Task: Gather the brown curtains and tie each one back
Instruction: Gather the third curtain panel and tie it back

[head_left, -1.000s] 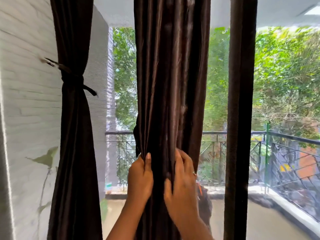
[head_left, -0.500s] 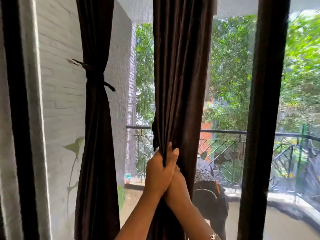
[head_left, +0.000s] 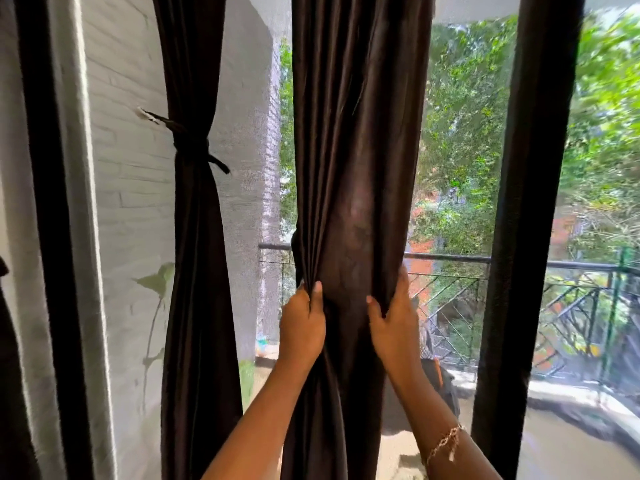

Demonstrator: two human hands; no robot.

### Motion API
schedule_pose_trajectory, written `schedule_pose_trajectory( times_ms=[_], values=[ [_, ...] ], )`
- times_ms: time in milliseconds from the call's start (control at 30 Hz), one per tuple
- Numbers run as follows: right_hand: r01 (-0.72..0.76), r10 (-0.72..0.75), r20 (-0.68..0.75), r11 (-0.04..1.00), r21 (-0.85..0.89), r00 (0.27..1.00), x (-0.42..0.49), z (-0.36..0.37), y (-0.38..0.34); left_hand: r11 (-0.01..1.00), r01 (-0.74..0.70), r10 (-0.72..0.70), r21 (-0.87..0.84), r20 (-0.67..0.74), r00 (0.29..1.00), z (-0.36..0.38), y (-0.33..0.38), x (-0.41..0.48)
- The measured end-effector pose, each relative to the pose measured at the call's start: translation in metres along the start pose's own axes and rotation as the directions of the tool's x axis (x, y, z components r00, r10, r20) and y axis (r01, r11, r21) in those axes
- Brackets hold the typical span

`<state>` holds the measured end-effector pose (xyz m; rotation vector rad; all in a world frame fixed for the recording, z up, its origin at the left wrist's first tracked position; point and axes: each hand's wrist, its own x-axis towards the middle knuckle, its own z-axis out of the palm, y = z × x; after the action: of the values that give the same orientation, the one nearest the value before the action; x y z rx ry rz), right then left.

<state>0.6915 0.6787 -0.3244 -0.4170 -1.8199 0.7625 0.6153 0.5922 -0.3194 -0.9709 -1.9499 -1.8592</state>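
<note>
Change: your hands, pressed together half a second before, had spread to opposite edges of the middle curtain (head_left: 356,150).
Left hand (head_left: 302,327): arm raised, you pinched the left folds between thumb and fingers.
Right hand (head_left: 393,323): your fingers curled round the right edge, thumb on the front; one bracelet (head_left: 445,441) sat on that wrist.
Curtains: two brown ones; the middle curtain hung untied, the left curtain (head_left: 197,271) was bound by one tie band (head_left: 194,147) beside the wall (head_left: 131,168).

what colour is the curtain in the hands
The curtain is dark brown, best seen in the head view.
</note>
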Motion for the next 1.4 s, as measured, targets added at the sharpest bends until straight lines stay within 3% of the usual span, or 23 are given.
schedule_pose_trajectory(
  times_ms=[167,300,433,500,633,700,867,1033,1267,1400],
  values=[
    [0.045,-0.027,0.218,0.996,-0.077,0.976,-0.018,0.022,0.001,0.999,-0.012,0.011,0.035,0.043,0.999,0.023,0.009,-0.010],
    [-0.125,0.099,0.220,0.986,0.107,0.970,-0.030,0.027,0.007,0.978,-0.089,0.068,0.190,0.115,0.991,0.039,0.013,-0.020],
    [-0.062,-0.032,0.327,0.960,0.272,0.944,-0.032,0.009,0.018,0.904,-0.114,0.104,0.412,0.046,0.993,0.039,0.010,-0.019],
    [-0.082,-0.108,0.387,0.893,0.443,0.916,-0.017,-0.001,0.020,0.896,-0.116,0.117,0.429,0.024,0.993,0.034,0.006,-0.018],
    [-0.134,-0.058,0.241,0.695,0.706,0.969,0.044,-0.014,0.019,0.912,-0.115,0.124,0.395,0.002,0.992,0.021,0.001,-0.019],
    [-0.201,-0.063,0.319,0.659,0.725,0.946,0.078,-0.012,0.008,0.918,-0.134,0.142,0.373,0.006,0.990,0.016,-0.001,-0.020],
    [-0.487,-0.117,0.629,0.532,0.693,0.768,0.118,0.002,-0.018,0.947,-0.169,0.168,0.274,0.027,0.985,0.004,0.000,-0.024],
    [-0.498,-0.254,0.686,0.526,0.690,0.682,0.125,0.014,-0.021,0.961,-0.178,0.177,0.213,0.021,0.984,-0.007,0.003,-0.029],
    [-0.480,-0.308,0.687,0.531,0.698,0.658,0.127,0.011,-0.017,0.963,-0.184,0.180,0.198,0.041,0.983,-0.003,0.002,-0.032],
    [-0.373,-0.272,0.596,0.569,0.733,0.756,0.125,0.005,-0.015,0.934,-0.154,0.162,0.323,0.003,0.987,0.006,0.003,-0.036]
  ],
)
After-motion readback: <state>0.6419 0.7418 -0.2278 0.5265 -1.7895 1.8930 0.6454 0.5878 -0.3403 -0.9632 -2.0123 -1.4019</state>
